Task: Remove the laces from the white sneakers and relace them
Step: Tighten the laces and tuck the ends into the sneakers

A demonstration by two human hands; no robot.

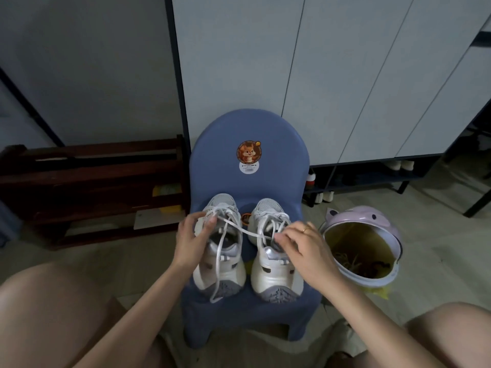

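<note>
A dim floor corner holds a small blue plastic chair (249, 134), mid-frame, bearing two white sneakers (221, 251). The left hand (192, 235) grips the left shoe; the right hand (297, 243) pinches its white lace (249, 232). A hard tug could topple that shoe.

Two white sneakers stand side by side, heels toward the camera, on the seat of a small blue chair (249, 309) with a squirrel sticker (248, 152) on its backrest. The left hand (192, 241) grips the left sneaker (219, 264) at its collar. The right hand (305, 251) pinches a white lace (248, 232) stretched from the left sneaker across to the right sneaker (273, 272). A pink bin (362, 248) lies tipped beside the chair
</note>
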